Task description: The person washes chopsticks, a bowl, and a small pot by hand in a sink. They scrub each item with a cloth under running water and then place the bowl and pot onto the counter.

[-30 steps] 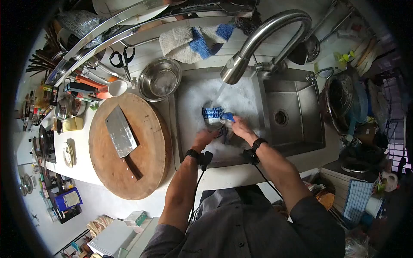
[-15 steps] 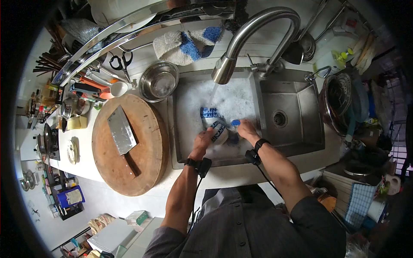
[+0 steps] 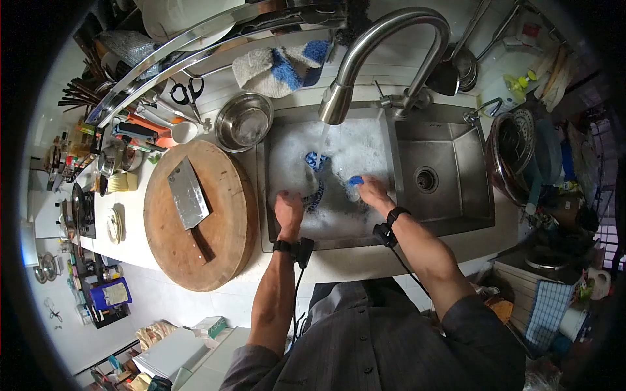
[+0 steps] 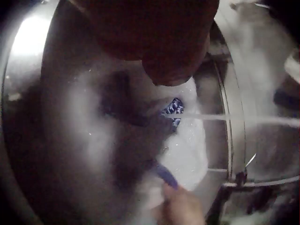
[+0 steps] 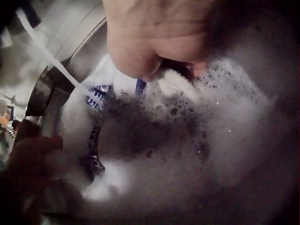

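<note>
My right hand [image 3: 373, 191] pinches a blue-and-white dishcloth [image 3: 355, 181] over the suds, and in the right wrist view its fluffy white part [image 5: 176, 84] hangs below the fingers. My left hand [image 3: 287, 212] is low at the left side of the soapy sink basin [image 3: 266, 163], back of the hand up. Its fingertips are hidden, so I cannot tell whether it holds anything. Between the hands, the curved edge of a blue-patterned dish [image 3: 317, 197] shows in the water. Farther back, another blue-and-white patterned piece [image 3: 315, 161] pokes out of the foam under the stream.
The arched faucet [image 3: 336, 101] runs into the basin. Left of it are a steel bowl [image 3: 242, 120] and a round chopping board [image 3: 225, 189] bearing a cleaver [image 3: 188, 189]. On the right is a second sink basin [image 3: 450, 195] with a drain.
My left hand has moved left, away from the patterned dish it held, which now sits lower in the suds. The right hand stays near the same place with the dishcloth.
</note>
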{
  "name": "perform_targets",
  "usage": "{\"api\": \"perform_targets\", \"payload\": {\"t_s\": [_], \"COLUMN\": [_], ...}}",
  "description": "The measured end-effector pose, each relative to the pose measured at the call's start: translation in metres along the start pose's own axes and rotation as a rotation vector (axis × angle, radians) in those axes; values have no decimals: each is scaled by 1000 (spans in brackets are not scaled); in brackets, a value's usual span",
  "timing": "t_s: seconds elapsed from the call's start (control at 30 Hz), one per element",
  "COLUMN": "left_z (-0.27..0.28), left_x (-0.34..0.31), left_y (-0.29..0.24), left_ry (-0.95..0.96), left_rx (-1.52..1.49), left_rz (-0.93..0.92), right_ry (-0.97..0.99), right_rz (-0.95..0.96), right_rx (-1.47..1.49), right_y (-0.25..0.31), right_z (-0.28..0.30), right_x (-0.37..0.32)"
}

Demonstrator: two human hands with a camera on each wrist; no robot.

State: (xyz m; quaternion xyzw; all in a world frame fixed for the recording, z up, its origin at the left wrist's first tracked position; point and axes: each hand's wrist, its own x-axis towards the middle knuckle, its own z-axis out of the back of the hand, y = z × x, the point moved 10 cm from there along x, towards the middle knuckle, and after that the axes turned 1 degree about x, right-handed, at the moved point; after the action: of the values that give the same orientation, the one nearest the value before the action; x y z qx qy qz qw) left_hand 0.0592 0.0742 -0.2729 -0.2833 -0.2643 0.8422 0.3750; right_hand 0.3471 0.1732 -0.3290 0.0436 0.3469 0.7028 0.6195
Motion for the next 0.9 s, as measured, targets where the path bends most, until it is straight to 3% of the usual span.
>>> {"api": "perform_targets", "payload": {"t_s": [0.03,0.07,0.13,0.17,0.27,0.33,0.47,0.53,0.57,0.67,0.83,0.9], "left_z": [10,9,-37,-48,-69,-66,-67,-81,-85,-92,-63,-61], "left_x": [-1,-3,-12,-25,-19,-20,4,10,11,8,16,23], "left_y": [-8,-11,-23,-38,-40,-45,-42,-39,-36,-39,-47,-41], "left_ry": [-125,-126,236,311,231,53,-17,254,256,177,-94,10], "left_rx": [133,135,207,192,244,304,432,503,503,616,628,576], "left_rz": [-87,-88,-171,-298,-407,-480,-508,-382,-382,-482,-535,-456], "right_ry": [4,7,-26,-59,-36,9,123,168,218,245,271,273], "right_rz": [-8,-15,4,22,-40,-34,-15,-29,-41,-3,-39,-43], "right_rx": [-10,-20,-39,-60,-176,-193,-164,-181,-196,-237,-182,-168], "right_y": [0,-2,-5,-4,-11,-14,-24,-21,-20,-37,-27,-19], "right_z": [-1,-4,-5,-1,2,0,-15,-13,-17,-41,-29,-23], "right_x": [2,4,3,0,-4,-3,2,-2,-6,-3,-14,-16]}}
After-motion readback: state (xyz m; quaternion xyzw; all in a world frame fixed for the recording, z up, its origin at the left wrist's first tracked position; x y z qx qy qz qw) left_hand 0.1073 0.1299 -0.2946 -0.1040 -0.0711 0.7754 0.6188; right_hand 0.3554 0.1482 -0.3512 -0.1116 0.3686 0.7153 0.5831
